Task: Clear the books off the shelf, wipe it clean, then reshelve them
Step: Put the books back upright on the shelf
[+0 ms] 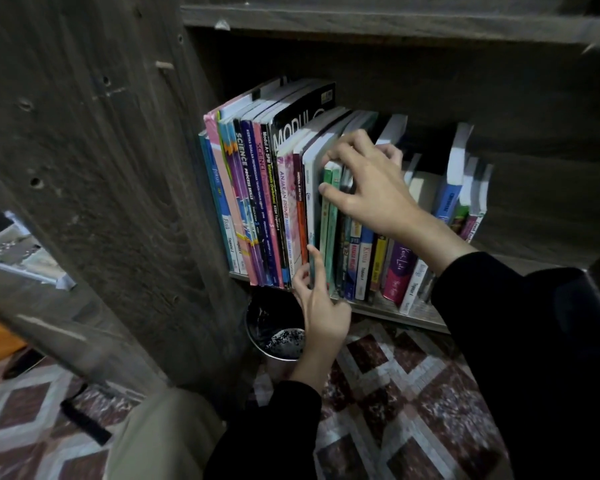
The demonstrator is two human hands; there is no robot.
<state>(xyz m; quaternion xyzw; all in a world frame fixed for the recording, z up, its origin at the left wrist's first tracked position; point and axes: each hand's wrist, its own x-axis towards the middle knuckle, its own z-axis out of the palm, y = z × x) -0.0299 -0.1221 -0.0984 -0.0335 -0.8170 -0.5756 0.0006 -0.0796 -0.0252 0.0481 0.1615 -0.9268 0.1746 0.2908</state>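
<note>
The books [257, 202] stand upright in a row on the shelf [388, 308], packed against its left wall. Your left hand [321, 306] pinches the foot of a pale book [310, 202], fingers clamped on its spine. Just right, your right hand [368, 188] hooks curled fingers over 2 green books [329, 223], thumb on their spines.

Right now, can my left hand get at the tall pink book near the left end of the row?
Probably yes, once it lets go. The left hand pinches the foot of a white book a few spines along, and the pink book faces out with nothing in front.
</note>
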